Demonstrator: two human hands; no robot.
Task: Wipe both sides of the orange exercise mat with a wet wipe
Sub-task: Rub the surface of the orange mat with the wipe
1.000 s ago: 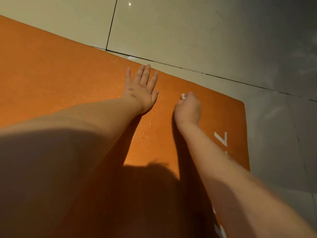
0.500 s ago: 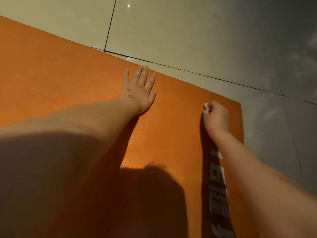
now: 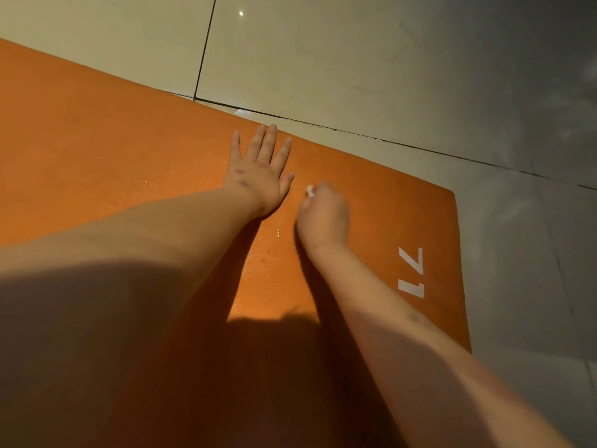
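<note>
Head view: orange mat (image 3: 97,140) flat on tiled floor (image 3: 355,66), likely light, floppy, damp-slick, best lifted by its corner edge; left hand (image 3: 258,176) pressed flat, fingers spread; right hand (image 3: 324,215) fingers bunched round wet wipe (image 3: 310,190).

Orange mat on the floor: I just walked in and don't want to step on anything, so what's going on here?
A person is cleaning the orange exercise mat, which lies flat on the tiled floor. Their left hand lies flat on the mat with fingers spread, near its far edge. Just beside it, the right hand is curled around a small white wet wipe held against the mat. A wet sheen shows near the hands.
</note>
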